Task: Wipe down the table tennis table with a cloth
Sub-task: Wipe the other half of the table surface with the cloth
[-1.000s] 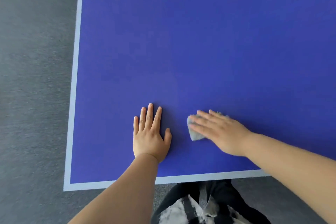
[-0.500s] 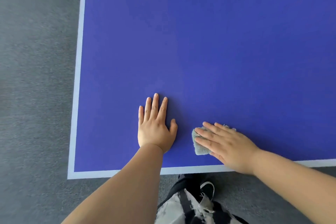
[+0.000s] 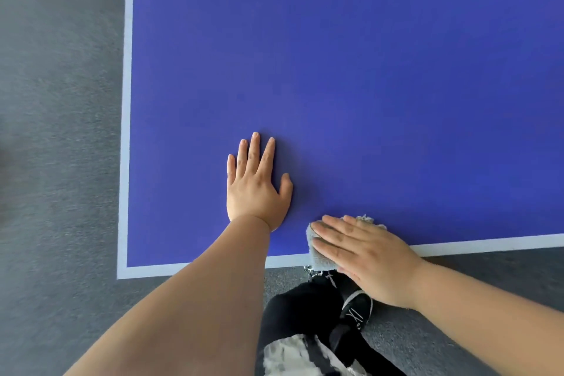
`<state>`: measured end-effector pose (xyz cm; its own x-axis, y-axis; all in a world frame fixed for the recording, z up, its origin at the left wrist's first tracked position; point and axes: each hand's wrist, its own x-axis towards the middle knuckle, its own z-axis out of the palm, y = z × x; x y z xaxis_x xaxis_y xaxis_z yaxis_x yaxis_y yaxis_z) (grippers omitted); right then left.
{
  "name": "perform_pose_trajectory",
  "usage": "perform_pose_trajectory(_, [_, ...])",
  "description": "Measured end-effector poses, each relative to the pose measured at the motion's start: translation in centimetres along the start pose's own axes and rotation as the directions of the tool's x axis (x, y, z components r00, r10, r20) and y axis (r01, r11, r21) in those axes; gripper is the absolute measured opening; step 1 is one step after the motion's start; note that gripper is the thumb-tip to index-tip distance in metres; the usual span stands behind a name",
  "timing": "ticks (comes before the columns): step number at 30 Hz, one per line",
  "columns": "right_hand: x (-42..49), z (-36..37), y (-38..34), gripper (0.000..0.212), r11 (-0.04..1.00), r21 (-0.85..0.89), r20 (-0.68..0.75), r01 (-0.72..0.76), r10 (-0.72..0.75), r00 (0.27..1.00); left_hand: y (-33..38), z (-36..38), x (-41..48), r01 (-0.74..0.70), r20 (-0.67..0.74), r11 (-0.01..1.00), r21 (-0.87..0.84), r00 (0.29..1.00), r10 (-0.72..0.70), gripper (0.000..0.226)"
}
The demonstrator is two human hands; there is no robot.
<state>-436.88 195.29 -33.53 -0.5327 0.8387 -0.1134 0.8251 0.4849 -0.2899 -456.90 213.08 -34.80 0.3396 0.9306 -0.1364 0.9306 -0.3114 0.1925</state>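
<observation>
Pressing cloth [image 3: 319, 261] under flat R hand [image 3: 375, 259] at table [image 3: 335, 70] near edge; L hand [image 3: 256, 192] flat, empty.

left hand [image 3: 256, 189] flat on table [image 3: 366, 70] | right hand [image 3: 363, 253] on cloth [image 3: 317, 256] at near edge

Most of the cloth [image 3: 317, 258] at the near edge of the table [image 3: 366, 70] lies hidden under the right hand [image 3: 369, 256], the table runs past the picture's top and right edges, and the patterned garment [image 3: 287, 356] below that near edge is blurred.
</observation>
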Motion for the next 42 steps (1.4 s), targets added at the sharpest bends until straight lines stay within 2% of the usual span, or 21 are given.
perform_pose_trajectory(2, [0.5, -0.9, 1.7, 0.061, 0.999, -0.030, 0.008, 0.043, -0.042, 0.999, 0.0, -0.1, 0.0, 0.000, 0.010, 1.000, 0.002, 1.000, 0.000, 0.073])
perform_pose_trajectory(3, [1.6, -1.6, 3.2, 0.065, 0.999, -0.052, -0.020, 0.012, -0.013, 1.000, 0.0, -0.1, -0.1, 0.001, 0.012, 1.000, 0.008, 1.000, -0.001, 0.074])
perform_pose_trajectory(5, [4.6, -3.4, 7.0, 0.063, 0.978, -0.031, -0.075, -0.208, 0.205, 0.976, 0.0, -0.1, 0.0, 0.003, 0.015, 1.000, 0.017, 1.000, -0.003, 0.074])
perform_pose_trajectory(7, [6.9, -4.9, 9.7, 0.061, 0.906, 0.030, -0.076, -0.423, 0.424, 0.902, 0.1, -0.1, 0.0, 0.006, 0.016, 1.000, 0.023, 1.000, -0.006, 0.074])
perform_pose_trajectory(9, [7.6, -4.5, 8.9, 0.063, 0.861, 0.060, -0.097, -0.505, 0.508, 0.856, 0.0, 0.0, 0.0, 0.007, 0.015, 1.000, 0.022, 1.000, -0.007, 0.074])
perform_pose_trajectory(11, [6.0, -2.5, 4.8, 0.062, 0.922, 0.065, -0.139, -0.382, 0.388, 0.911, -0.1, 0.1, 0.0, 0.004, 0.014, 1.000, 0.015, 1.000, -0.004, 0.074])
perform_pose_trajectory(13, [2.8, -0.2, -0.2, 0.057, 0.985, 0.081, -0.103, -0.153, 0.161, 0.982, -0.1, 0.2, 0.1, 0.001, 0.010, 1.000, 0.017, 1.000, -0.001, 0.074])
perform_pose_trajectory(16, [0.4, 0.8, -1.8, 0.059, 0.997, 0.069, -0.079, 0.038, -0.033, 0.996, -0.1, 0.3, 0.1, 0.001, 0.000, 1.000, 0.017, 1.000, -0.001, 0.073])
perform_pose_trajectory(18, [1.7, -0.2, -0.1, 0.066, 0.999, 0.051, -0.063, 0.002, 0.002, 0.998, -0.2, 0.3, 0.0, 0.001, 0.005, 1.000, 0.010, 1.000, -0.001, 0.074])
perform_pose_trajectory(19, [2.8, -0.8, 1.2, 0.066, 0.996, 0.047, -0.093, -0.081, 0.085, 0.992, -0.2, 0.3, 0.0, -0.001, 0.006, 1.000, 0.010, 1.000, 0.001, 0.074])
perform_pose_trajectory(22, [6.8, -2.9, 5.6, 0.059, 0.903, 0.138, -0.176, -0.407, 0.427, 0.887, -0.3, 0.3, 0.1, -0.005, -0.004, 1.000, 0.012, 1.000, 0.005, 0.074])
perform_pose_trajectory(24, [8.3, -3.4, 6.2, 0.059, 0.838, 0.149, -0.165, -0.525, 0.544, 0.822, -0.4, 0.5, 0.1, -0.008, -0.011, 1.000, 0.010, 1.000, 0.008, 0.073])
perform_pose_trajectory(26, [8.1, -2.2, 4.2, 0.057, 0.856, 0.127, -0.201, -0.502, 0.517, 0.832, -0.4, 0.6, 0.0, -0.014, -0.013, 1.000, 0.002, 1.000, 0.014, 0.073])
perform_pose_trajectory(28, [5.7, -0.5, 0.5, 0.054, 0.928, 0.112, -0.211, -0.354, 0.371, 0.904, -0.4, 0.6, -0.1, -0.011, -0.014, 1.000, -0.005, 1.000, 0.011, 0.073])
perform_pose_trajectory(31, [1.1, 1.6, -4.7, 0.054, 0.984, 0.117, -0.085, -0.131, 0.141, 0.986, -0.2, -0.2, -0.2, -0.002, 0.027, 1.000, -0.005, 1.000, 0.002, 0.073])
perform_pose_trajectory(33, [0.1, 0.8, -5.5, 0.065, 0.985, 0.140, -0.008, -0.099, 0.101, 0.995, 0.0, -1.2, -0.7, -0.029, 0.070, 0.999, -0.020, 0.997, 0.030, 0.071])
perform_pose_trajectory(35, [1.6, -1.0, -3.7, 0.070, 0.975, 0.127, 0.002, -0.181, 0.182, 0.983, -0.7, -1.7, -1.6, -0.059, 0.081, 0.997, -0.055, 0.995, 0.064, 0.069])
perform_pose_trajectory(37, [4.5, -2.8, -0.3, 0.061, 0.916, 0.130, -0.039, -0.379, 0.387, 0.921, -3.2, -1.8, -3.3, -0.011, 0.064, 0.998, -0.057, 0.998, 0.015, 0.068])
perform_pose_trajectory(40, [9.3, -5.1, 4.0, 0.051, 0.665, 0.245, -0.053, -0.705, 0.736, 0.675, -7.7, -1.7, -5.9, 0.132, 0.059, 0.991, -0.015, 0.990, -0.131, 0.072])
perform_pose_trajectory(41, [10.6, -5.3, 4.3, 0.051, 0.595, 0.272, -0.069, -0.756, 0.796, 0.602, -8.7, -1.7, -6.3, 0.158, 0.064, 0.987, -0.009, 0.985, -0.157, 0.074])
perform_pose_trajectory(42, [11.7, -5.0, 3.9, 0.053, 0.572, 0.259, -0.093, -0.778, 0.817, 0.570, -9.4, -1.5, -6.5, 0.170, 0.061, 0.985, 0.000, 0.984, -0.170, 0.075])
